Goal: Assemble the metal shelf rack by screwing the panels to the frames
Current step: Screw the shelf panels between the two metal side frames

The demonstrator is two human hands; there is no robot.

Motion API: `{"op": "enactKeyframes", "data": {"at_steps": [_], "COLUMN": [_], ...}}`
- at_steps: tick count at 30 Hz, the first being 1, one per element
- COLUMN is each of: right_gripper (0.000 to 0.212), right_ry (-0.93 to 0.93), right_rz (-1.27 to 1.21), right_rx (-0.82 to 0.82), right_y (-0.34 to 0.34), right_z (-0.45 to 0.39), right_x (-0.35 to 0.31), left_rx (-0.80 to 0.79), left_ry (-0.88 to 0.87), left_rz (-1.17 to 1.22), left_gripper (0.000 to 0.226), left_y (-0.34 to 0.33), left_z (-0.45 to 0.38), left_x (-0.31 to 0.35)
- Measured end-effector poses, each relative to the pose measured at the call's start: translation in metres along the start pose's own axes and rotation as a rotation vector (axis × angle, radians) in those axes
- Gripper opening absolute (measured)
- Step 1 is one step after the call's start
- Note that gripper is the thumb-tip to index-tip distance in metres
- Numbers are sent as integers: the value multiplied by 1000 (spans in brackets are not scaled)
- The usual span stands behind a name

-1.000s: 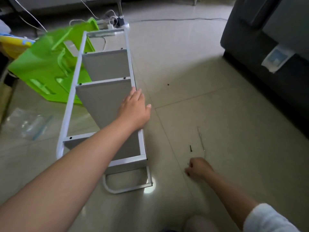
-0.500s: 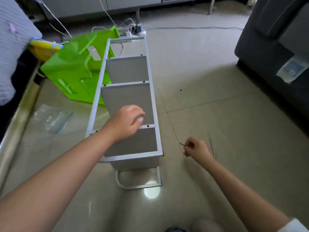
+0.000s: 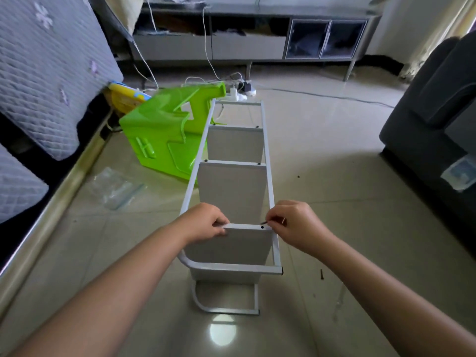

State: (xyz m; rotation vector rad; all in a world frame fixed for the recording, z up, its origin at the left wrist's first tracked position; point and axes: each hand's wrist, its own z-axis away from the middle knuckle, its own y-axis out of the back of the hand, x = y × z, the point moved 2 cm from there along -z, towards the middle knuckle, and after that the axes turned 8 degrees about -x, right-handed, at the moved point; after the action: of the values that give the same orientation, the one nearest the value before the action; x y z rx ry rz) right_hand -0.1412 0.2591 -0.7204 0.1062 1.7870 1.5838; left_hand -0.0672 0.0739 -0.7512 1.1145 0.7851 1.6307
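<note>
Rack (image 3: 233, 191) lies on its side on the floor (image 3: 334, 163), centre of view, long axis running near to far, white frame (image 3: 270, 186) up, three grey panels standing in it. Your left hand (image 3: 206, 222) grips the top edge of the nearest panel (image 3: 231, 244) at its left end, likely to steady it and keep its hole lined up with the frame. Your right hand (image 3: 293, 224) pinches a small dark screw (image 3: 263, 223), tip aimed just above the open hole (image 3: 262, 227) at the panel's right end, so this reads as starting the screw. Far two panels already show screw heads. A spare screw (image 3: 321, 274) lies on the floor near right. Green plastic stool (image 3: 164, 135) sits far left of the rack.
</note>
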Motion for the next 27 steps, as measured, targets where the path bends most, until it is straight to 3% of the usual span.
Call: {"op": "enactKeyframes", "data": {"at_steps": [12, 27], "right_gripper": [23, 18], "right_ry": [6, -66], "right_rz": [194, 461], "right_rx": [-149, -426], "right_y": [0, 8], "right_z": [-5, -19], "right_x": [-7, -28], "left_rx": [146, 178], "left_ry": [-114, -113], "left_rz": [-4, -21], "left_gripper": [23, 24], "left_y": [-6, -11], "left_z": [8, 6], "left_x": [-4, -4]}}
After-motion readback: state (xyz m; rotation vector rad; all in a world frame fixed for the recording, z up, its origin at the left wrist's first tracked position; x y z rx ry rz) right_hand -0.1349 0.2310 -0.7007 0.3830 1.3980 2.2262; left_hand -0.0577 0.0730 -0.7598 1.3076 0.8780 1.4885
